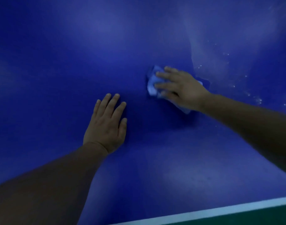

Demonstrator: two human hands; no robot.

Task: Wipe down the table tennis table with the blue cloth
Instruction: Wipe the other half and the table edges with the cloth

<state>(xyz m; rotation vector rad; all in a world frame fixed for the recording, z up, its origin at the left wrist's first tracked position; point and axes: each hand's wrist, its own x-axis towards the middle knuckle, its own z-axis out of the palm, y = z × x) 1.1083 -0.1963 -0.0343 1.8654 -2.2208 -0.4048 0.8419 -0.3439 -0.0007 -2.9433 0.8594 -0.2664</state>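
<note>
The dark blue table tennis table [58, 62] fills the view. A crumpled light blue cloth [152, 84] lies on it right of centre. My right hand [181, 88] presses flat on the cloth with straight fingers pointing left, covering most of it. Bits of cloth stick out past the fingertips and under the wrist. My left hand [106, 125] rests flat on the bare table surface, lower left of the cloth, fingers straight and close together, holding nothing.
A pale dusty smear with white specks [228, 69] marks the table to the right of the cloth. The table's white edge line [220, 211] runs along the bottom right, with dark green floor [268, 220] beyond it.
</note>
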